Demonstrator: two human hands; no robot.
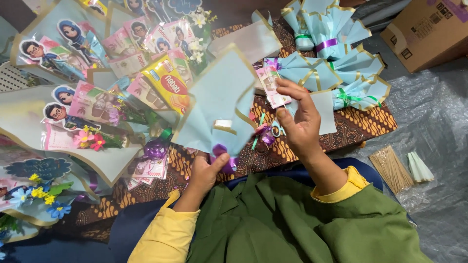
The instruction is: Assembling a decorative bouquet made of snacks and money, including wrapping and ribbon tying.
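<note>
While the left hand [204, 173] is clamped on the purple-ribboned neck of a pale blue gold-edged bouquet wrap [219, 109], a small pink card [273, 87] is pinched by the right hand [300, 122] just beside it. Beyond the grip, finished blue wraps [336, 58] are lying on a batik cloth [360, 124].

A brown patterned cloth [358, 124] covers the floor at the middle of the view. On it, at 12 to 1 o'clock, lie pale blue wraps [336, 63] with gold edges, tied with green and purple ribbon. At 9 to 11 o'clock, finished bouquets [92, 97] lie overlapping, with cartoon cutouts, notes and small flowers. At 3 o'clock, clear plastic sheet [434, 122] covers the floor; on it lie a bundle of sticks [391, 168] and, just beside it, a pale folded stack [419, 168]. A cardboard box [426, 29] sits at 2 o'clock.
</note>
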